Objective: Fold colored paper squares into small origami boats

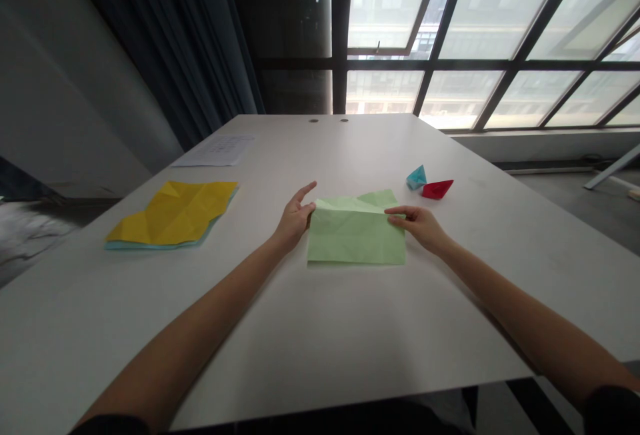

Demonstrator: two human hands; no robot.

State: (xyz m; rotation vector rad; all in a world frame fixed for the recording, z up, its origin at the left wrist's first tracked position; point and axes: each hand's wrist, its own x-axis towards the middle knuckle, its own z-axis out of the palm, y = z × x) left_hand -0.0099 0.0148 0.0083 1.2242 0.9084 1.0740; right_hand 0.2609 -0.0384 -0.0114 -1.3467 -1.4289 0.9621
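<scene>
A light green sheet of paper lies partly folded over on the table in front of me, with a crease along its far side and a second layer showing behind. My left hand pinches its far left corner with the thumb, index finger stretched out; the other fingers are partly hidden. With thumb and fingers closed, my right hand grips the paper's right edge near the fold. Beyond the right hand stand a small blue folded paper piece and a red folded paper boat.
On the left lies a creased yellow sheet over light blue paper. A printed white sheet rests farther back at the left edge of the white table. Behind are a dark curtain and windows.
</scene>
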